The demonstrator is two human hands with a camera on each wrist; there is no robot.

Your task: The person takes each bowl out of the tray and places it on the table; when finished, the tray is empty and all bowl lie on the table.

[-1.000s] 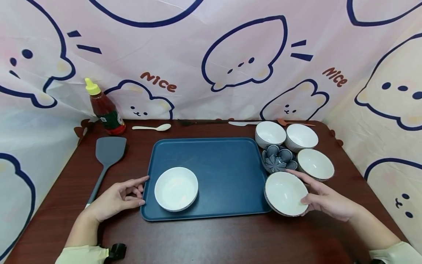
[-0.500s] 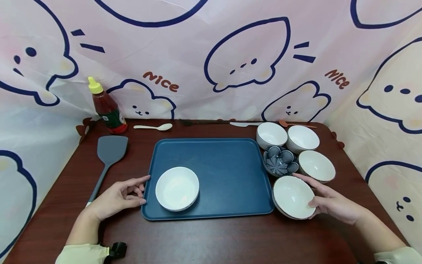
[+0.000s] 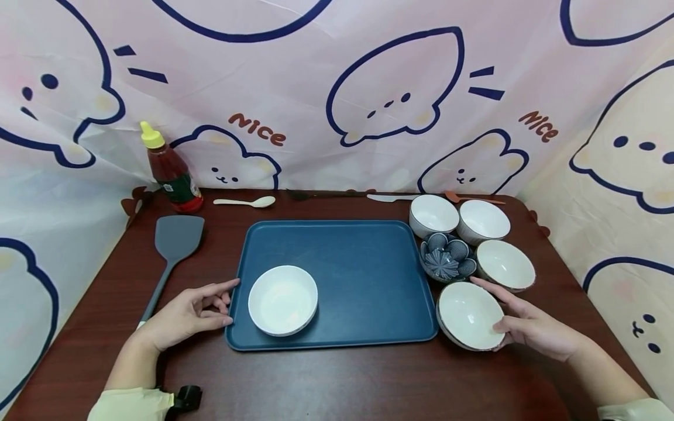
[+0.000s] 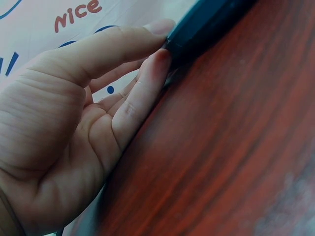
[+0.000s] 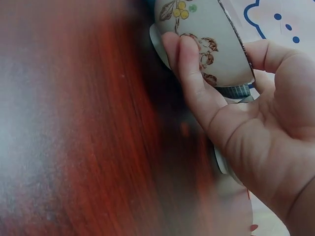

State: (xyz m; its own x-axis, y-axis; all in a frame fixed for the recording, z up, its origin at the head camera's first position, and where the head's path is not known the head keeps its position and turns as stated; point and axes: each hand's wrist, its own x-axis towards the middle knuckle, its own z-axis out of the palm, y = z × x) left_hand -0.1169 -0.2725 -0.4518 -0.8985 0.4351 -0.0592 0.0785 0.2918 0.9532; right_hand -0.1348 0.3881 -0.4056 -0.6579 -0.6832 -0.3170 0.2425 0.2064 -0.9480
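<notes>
In the head view, my left hand (image 3: 184,318) touches the left edge of the blue tray (image 3: 363,280) with thumb and index fingertip. The left wrist view has its fingertips against the dark tray edge (image 4: 206,29). A white bowl (image 3: 283,301) sits on the tray's left half. My right hand (image 3: 537,324) holds another white bowl (image 3: 468,316) just off the tray's right edge, thumb over the rim and fingers outside and beneath. Brown and yellow plant drawings decorate that bowl's outer wall (image 5: 211,44) in the right wrist view. Whether the bowl touches the table cannot be told.
A dark blue patterned bowl (image 3: 447,257) and white bowls (image 3: 505,264) crowd the tray's right side. On the left lie a grey spatula (image 3: 179,240) and a cream spoon (image 3: 244,202), near a red sauce bottle (image 3: 174,178). A knife (image 3: 389,198) lies along the back.
My right hand has shifted slightly right and toward me with the bowl, away from the tray's right edge, then nearly stopped. My left hand stays at the tray edge.
</notes>
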